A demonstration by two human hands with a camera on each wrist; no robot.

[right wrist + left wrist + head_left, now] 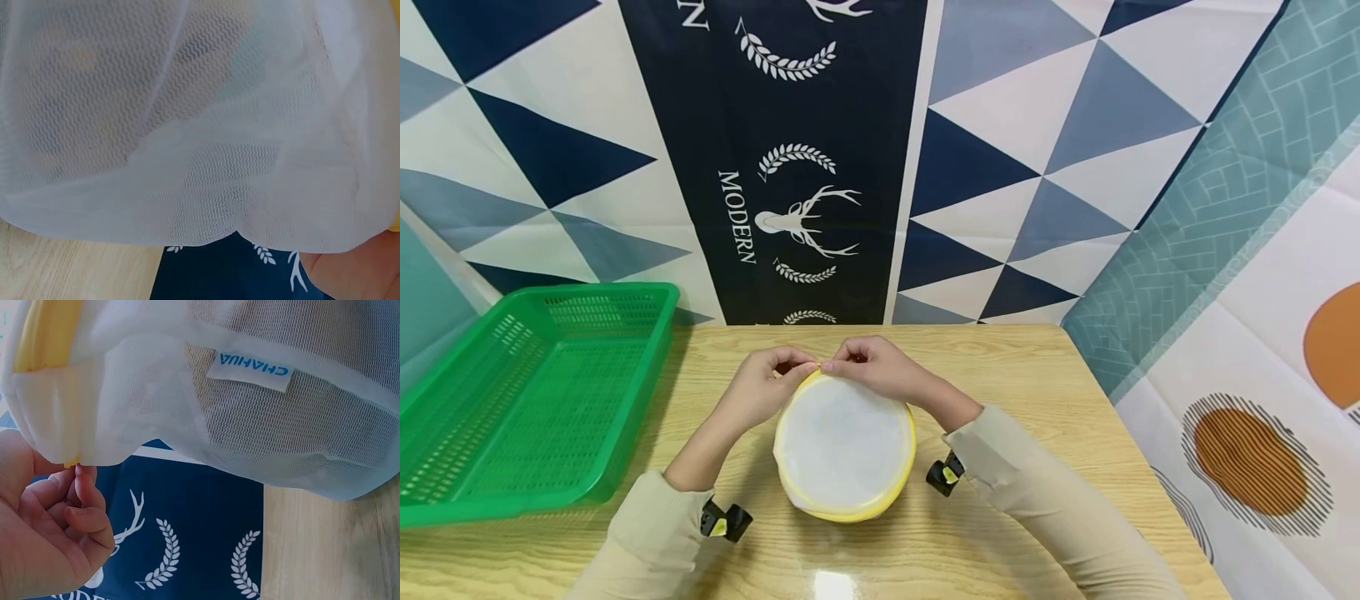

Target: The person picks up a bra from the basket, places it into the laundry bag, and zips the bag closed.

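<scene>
A round white mesh laundry bag (846, 442) with a yellow rim sits upright in front of me, its pale flat top facing up. At the far side of that rim my left hand (758, 385) pinches the edge between thumb and forefinger. Right beside it, my right hand (883, 368) pinches the same yellow edge, the thumbs almost meeting. The left wrist view shows the bag's sheer side with a CHAHUA label (250, 370) and a bit of yellow at the left fingertips. In the right wrist view the mesh covers most of the right hand (356, 272).
A green plastic basket (561, 400) with slotted walls stands on the left of the wooden table (1015, 417). Patterned cloth (805, 125) hangs behind the table's far edge, and more cloth (1247, 350) lines the right side. Each wrist carries a small black camera (946, 473).
</scene>
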